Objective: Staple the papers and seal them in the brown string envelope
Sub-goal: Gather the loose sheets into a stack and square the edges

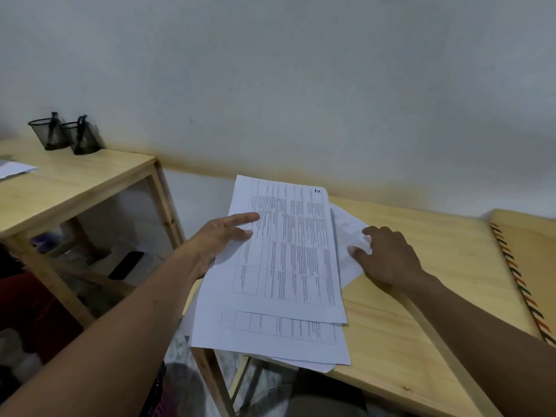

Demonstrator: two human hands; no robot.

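Looking down at a pale wooden table (421, 296) standing against a grey-white wall (301, 85). Showing a loose stack of printed papers (270, 341), fanned unevenly at the table's left end and hanging over its left and near edges.

Holding the top sheet (288, 242) by its left edge with the left hand (216, 239), with two digits lying straight on top of the page and the remaining fingers hidden beneath it.

Pressing the right hand (388, 257) on a lower sheet (349, 236) sticking out to the right of the stack, with fingers loosely bent, fingertips and thumb touching the paper, gripping nothing.

Showing a brown envelope (529, 260) with a red-and-green striped border, lying flat at the far right of the table, well apart from the papers and from both hands.

Showing, to the left, a second wooden table (75, 188) carrying two black mesh cups (49, 135) side by side near the wall, and a white sheet (15, 169) at the left edge of view.
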